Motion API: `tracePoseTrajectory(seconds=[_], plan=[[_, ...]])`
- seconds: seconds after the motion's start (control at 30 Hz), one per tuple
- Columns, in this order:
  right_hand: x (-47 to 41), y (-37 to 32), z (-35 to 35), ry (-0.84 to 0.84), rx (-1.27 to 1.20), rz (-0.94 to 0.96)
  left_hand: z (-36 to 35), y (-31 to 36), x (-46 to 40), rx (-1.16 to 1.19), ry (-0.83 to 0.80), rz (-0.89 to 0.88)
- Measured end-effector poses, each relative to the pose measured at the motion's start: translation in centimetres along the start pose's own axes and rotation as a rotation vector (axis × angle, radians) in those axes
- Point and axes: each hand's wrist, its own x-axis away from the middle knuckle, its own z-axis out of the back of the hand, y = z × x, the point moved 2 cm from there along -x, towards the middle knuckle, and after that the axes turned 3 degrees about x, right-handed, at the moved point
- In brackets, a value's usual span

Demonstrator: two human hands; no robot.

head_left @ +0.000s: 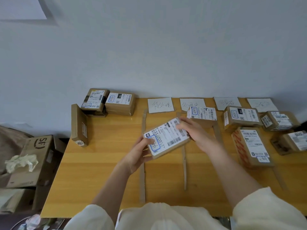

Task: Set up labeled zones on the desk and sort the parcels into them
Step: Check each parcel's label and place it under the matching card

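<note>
A labelled parcel (166, 137) is gripped above the bench (99, 163) by both hands, left hand (141, 155) and right hand (194, 131). At nine o'clock, "SF" is printed on a carton (39, 156). Handwritten zone cards (160, 105) are laid at twelve o'clock.

A wooden desk (103, 163) carries parcels (119, 103), paper labels (160, 105) and cardboard strips (142, 180).

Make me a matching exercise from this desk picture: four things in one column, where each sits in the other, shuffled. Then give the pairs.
Things
1. held parcel
2. upright flat parcel
3. SF carton
4. orange-patterned parcel

Places
A. on the floor, left of the desk
B. in the grip of left hand and right hand
C. standing on edge at the desk's left edge
D. lying flat, right of the held parcel

Pairs: 1-B, 2-C, 3-A, 4-D
</note>
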Motion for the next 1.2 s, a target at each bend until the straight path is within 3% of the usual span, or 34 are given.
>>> tracePoseTrajectory(seconds=[0.13,0.27,0.37,0.83,1.03,1.2], plan=[[-0.3,0.9,-0.6,0.219,-0.138,-0.072,-0.6,-0.7,-0.6,0.286,0.041,-0.013],[0.1,3.0,-2.5,0.038,-0.323,-0.21,-0.7,-1.0,-1.1,0.433,0.064,-0.023],[-0.1,4.0,-3.5,-0.038,-0.378,-0.198,-1.0,-1.2,-1.2,0.419,0.037,-0.012],[0.3,3.9,-2.5,0.064,-0.42,-0.19,-0.6,-2.4,-2.2,0.156,0.025,0.069],[1.2,6.7,-0.8,0.155,-0.4,-0.275,-1.1,-4.1,-3.1,-0.142,0.084,0.146],[2.5,10.2,3.2,0.349,-0.395,-0.41,-1.5,-6.0,-4.5,-0.394,0.186,0.177]])
